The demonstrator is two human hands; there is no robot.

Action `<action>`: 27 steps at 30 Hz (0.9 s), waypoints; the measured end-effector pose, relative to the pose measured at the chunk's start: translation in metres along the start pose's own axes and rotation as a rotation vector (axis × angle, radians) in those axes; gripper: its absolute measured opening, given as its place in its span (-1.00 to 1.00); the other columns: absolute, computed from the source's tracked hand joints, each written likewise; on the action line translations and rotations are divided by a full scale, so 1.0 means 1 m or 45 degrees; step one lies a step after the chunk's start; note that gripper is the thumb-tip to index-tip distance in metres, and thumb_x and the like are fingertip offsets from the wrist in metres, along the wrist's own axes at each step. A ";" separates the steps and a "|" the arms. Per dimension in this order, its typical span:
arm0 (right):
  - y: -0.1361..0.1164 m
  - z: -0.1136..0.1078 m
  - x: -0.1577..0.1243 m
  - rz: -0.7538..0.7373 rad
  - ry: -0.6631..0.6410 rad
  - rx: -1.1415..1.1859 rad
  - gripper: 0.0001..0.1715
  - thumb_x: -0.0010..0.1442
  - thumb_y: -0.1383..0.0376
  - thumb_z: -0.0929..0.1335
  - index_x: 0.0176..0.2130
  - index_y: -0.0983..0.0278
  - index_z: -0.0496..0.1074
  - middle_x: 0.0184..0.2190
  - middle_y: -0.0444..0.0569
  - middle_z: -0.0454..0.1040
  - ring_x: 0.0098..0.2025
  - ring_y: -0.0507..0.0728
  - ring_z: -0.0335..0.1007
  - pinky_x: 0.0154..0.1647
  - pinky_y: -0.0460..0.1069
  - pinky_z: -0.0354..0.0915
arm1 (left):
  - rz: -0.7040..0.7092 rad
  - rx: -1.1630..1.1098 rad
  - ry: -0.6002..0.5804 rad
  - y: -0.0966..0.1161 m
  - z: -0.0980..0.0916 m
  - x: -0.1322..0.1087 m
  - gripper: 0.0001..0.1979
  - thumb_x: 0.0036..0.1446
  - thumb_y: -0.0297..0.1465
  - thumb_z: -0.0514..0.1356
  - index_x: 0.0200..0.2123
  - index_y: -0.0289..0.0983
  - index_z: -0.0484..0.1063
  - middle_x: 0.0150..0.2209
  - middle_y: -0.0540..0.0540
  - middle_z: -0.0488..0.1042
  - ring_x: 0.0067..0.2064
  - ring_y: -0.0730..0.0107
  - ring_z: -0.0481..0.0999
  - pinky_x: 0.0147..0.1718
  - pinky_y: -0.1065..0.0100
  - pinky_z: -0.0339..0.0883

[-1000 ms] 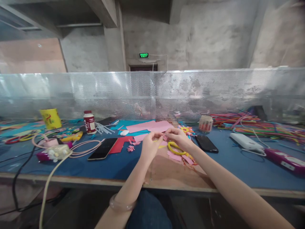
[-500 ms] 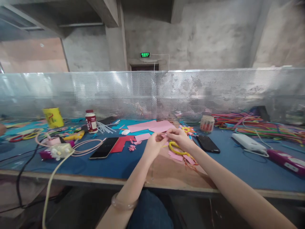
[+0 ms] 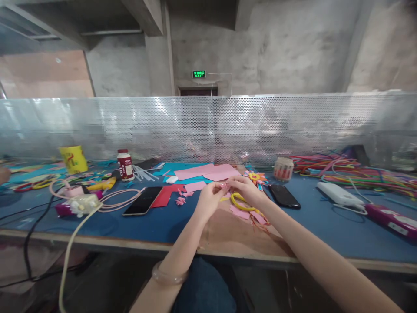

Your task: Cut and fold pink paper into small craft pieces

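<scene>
My left hand (image 3: 211, 196) and my right hand (image 3: 245, 189) meet over the wooden board (image 3: 228, 232), fingertips pinched together. Between them is a small pink piece of paper (image 3: 225, 185), mostly covered by the fingers. Under my right hand lie yellow scissors handles or a yellow loop (image 3: 239, 201); which of these I cannot tell. Pink paper scraps (image 3: 240, 212) lie around it. Beyond the hands are large pink paper sheets (image 3: 221, 172) and a paper flower (image 3: 256, 178) with a yellow and orange centre.
A phone (image 3: 143, 201) lies left on red paper (image 3: 164, 196), with a dark phone (image 3: 284, 196) at right. Further out stand a bottle (image 3: 125, 165), a yellow roll (image 3: 73, 159) and a jar (image 3: 283, 169). Cables, a power strip (image 3: 392, 221) and coloured pipe-cleaner-like strands (image 3: 368, 176) spread over the table.
The fingertips have shifted slightly around the small pink paper, showing a little more of it. Both hands stay in nearly the same place.
</scene>
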State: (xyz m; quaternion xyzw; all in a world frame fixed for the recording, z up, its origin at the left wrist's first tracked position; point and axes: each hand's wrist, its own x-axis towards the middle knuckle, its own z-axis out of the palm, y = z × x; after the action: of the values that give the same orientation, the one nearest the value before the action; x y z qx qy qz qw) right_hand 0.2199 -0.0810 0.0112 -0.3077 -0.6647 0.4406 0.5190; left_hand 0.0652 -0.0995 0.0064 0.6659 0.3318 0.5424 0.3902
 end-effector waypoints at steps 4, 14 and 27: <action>0.001 -0.001 -0.001 -0.006 -0.042 -0.044 -0.82 -0.01 0.22 0.39 -0.44 0.31 0.42 -0.51 -0.13 0.39 -0.45 0.00 0.27 -0.41 -0.08 0.14 | -0.011 -0.028 -0.018 -0.001 0.000 -0.001 -0.80 -0.02 -0.29 0.23 -0.45 -0.33 0.38 -0.42 -0.14 0.52 -0.32 0.28 0.52 -0.26 0.30 0.34; 0.005 -0.002 0.001 -0.011 -0.037 0.046 -0.79 -0.02 0.19 0.39 -0.44 0.31 0.41 -0.51 -0.10 0.39 -0.46 0.02 0.30 -0.37 -0.05 0.19 | -0.016 -0.046 -0.002 0.001 0.001 0.000 -0.83 0.01 -0.32 0.21 -0.42 -0.33 0.36 -0.42 -0.12 0.51 -0.33 0.32 0.52 -0.27 0.32 0.33; -0.001 -0.001 -0.002 -0.077 0.004 -0.011 -0.84 -0.02 0.23 0.39 -0.44 0.30 0.41 -0.49 -0.13 0.39 -0.43 0.02 0.30 -0.36 -0.06 0.18 | 0.044 0.102 -0.022 0.000 -0.002 0.001 -0.78 0.05 -0.27 0.14 -0.36 -0.33 0.42 -0.39 -0.14 0.52 -0.31 0.27 0.51 -0.26 0.31 0.33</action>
State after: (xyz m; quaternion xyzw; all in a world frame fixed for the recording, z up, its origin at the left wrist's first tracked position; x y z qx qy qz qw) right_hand 0.2209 -0.0825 0.0113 -0.2904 -0.6748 0.4213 0.5318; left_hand 0.0639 -0.0979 0.0069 0.6912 0.3382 0.5298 0.3566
